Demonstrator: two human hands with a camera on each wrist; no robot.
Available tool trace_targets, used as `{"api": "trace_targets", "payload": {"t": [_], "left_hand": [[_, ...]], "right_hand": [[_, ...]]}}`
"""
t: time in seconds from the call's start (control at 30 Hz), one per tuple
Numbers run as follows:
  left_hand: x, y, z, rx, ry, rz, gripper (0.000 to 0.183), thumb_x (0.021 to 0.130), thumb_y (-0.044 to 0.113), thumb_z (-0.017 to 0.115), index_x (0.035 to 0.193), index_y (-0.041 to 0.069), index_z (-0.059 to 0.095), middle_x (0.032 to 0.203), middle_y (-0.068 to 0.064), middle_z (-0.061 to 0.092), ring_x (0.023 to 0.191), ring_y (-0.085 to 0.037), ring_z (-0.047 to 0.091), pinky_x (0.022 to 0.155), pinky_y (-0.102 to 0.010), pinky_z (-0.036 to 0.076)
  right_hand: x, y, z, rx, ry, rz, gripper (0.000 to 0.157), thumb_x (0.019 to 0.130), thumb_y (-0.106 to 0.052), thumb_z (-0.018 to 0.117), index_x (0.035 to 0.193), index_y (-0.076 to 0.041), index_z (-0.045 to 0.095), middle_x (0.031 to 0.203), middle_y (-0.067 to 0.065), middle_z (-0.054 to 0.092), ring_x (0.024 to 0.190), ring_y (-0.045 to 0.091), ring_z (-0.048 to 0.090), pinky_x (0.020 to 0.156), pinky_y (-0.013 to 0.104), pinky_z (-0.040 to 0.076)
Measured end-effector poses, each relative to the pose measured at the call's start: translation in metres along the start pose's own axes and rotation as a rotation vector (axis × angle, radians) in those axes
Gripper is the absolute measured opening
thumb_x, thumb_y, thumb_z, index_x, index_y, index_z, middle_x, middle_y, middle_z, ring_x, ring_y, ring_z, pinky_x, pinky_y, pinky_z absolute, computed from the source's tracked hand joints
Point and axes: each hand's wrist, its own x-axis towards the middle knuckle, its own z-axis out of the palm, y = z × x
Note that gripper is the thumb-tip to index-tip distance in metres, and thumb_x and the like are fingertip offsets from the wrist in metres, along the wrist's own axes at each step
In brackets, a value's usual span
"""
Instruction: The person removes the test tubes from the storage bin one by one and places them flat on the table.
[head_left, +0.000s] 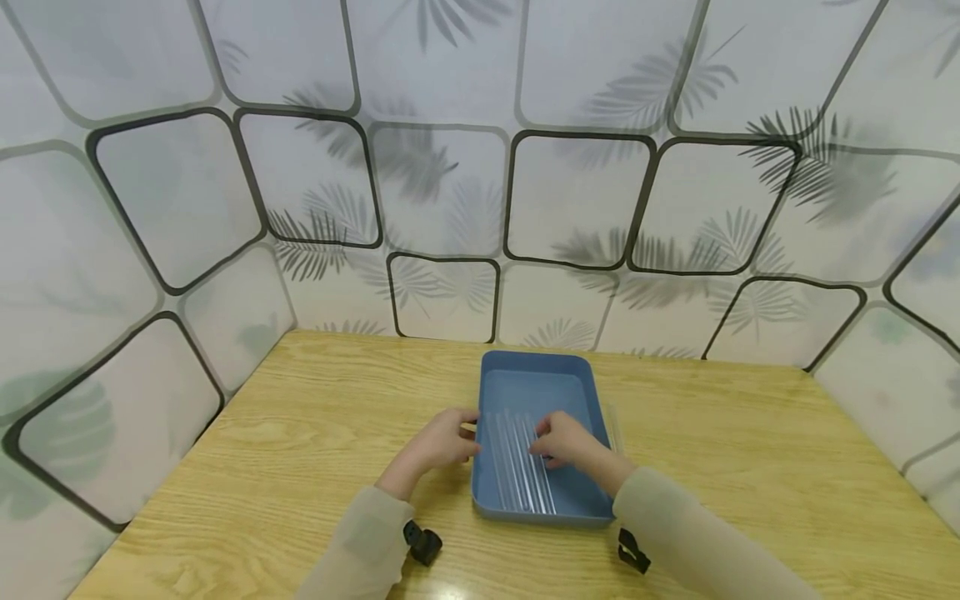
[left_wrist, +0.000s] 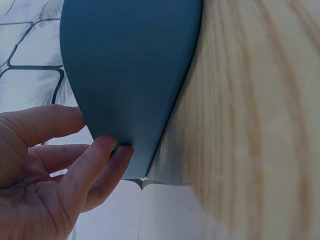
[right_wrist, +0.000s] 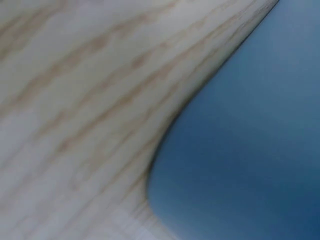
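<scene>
A blue rectangular tray [head_left: 532,364] lies on the table. Inside it, along the left side, several thin clear tubes [head_left: 517,479] lie side by side. My left hand [head_left: 442,437] rests its fingertips against the outside of the tray's left wall, fingers loosely bent; in the left wrist view its fingertips [left_wrist: 107,145] touch the blue wall. Reaching over the tray's right edge, my right hand [head_left: 566,439] has curled fingers that pinch the rightmost tube. The right wrist view shows only the tray's outer wall [right_wrist: 240,150] and wood, not the hand.
More clear tubes [head_left: 615,425] lie on the table just beyond the tray's right wall. The wooden table [head_left: 322,417] extends on both sides. A patterned curtain [head_left: 442,192] stands behind it and at its sides.
</scene>
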Motion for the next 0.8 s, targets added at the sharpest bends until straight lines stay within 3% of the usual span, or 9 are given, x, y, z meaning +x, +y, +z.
{"api": "trace_targets", "payload": {"t": [0.8], "left_hand": [[0.0004,-0.0006,-0.0004,-0.002,-0.004,0.001,0.054,0.079,-0.005,0.059,0.128,-0.012,0.037,0.122,-0.025,0.046,0.099,-0.032,0.054,0.06,-0.03,0.05]], "right_hand": [[0.0002,0.0047,0.0037,0.051,0.022,-0.021,0.03,0.072,0.006,0.064,0.099,0.011,0.052,0.084,0.015,0.052,0.073,0.023,0.057,0.055,0.029,0.051]]}}
